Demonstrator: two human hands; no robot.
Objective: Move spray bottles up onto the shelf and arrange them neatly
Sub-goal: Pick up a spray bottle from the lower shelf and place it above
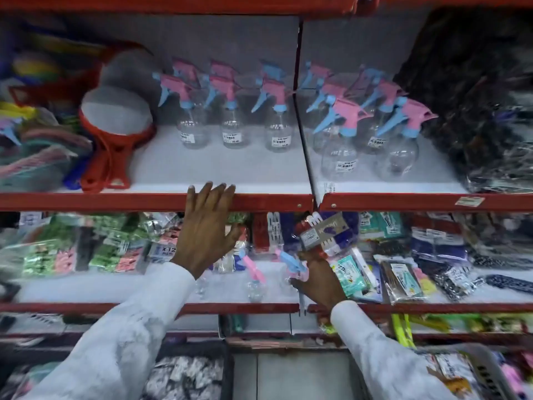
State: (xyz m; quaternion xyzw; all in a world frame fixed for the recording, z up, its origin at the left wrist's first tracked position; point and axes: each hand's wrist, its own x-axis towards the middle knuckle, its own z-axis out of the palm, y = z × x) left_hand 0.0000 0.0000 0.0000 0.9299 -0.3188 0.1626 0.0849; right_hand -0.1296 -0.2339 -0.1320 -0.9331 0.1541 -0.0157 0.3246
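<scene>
Several clear spray bottles with pink and blue trigger heads [232, 111] stand upright in rows on the upper white shelf [219, 168]. My left hand [206, 226] rests open on that shelf's red front edge, fingers spread over the lip. One level down, my right hand [317, 280] closes around the pink and blue head of a spray bottle [294, 264] lying on the lower shelf. Two more spray bottles [253, 280] lie on their sides to its left, partly hidden behind my left wrist.
Red-framed round sieves [115, 119] lean at the upper shelf's left. Dark bagged goods [476, 96] fill its right end. Packets of clips and combs [403, 269] crowd the lower shelf. A grey basket [473, 373] sits at bottom right.
</scene>
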